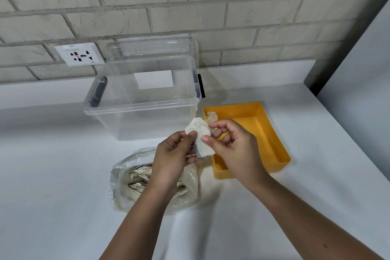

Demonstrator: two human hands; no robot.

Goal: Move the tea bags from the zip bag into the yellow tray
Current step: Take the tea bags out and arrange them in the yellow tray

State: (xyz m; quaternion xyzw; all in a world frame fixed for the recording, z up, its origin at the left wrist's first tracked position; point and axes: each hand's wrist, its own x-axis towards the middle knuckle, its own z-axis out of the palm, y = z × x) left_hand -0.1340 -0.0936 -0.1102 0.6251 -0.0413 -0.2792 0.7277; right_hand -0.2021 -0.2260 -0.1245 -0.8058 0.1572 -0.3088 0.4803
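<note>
A pale tea bag (200,136) is held up between both hands, just left of the yellow tray (272,133). My left hand (173,154) pinches its left edge with thumb and fingers. My right hand (234,145) pinches its right side with thumb and index finger. Another tea bag (211,116) lies in the tray's far left corner. The clear zip bag (130,177), holding several tea bags, lies on the counter under my left wrist.
A clear plastic storage box (143,101) with dark latches stands behind the hands, its lid leaning on the brick wall. A wall socket (79,54) is at the back left. A grey panel edge (348,48) bounds the white counter on the right.
</note>
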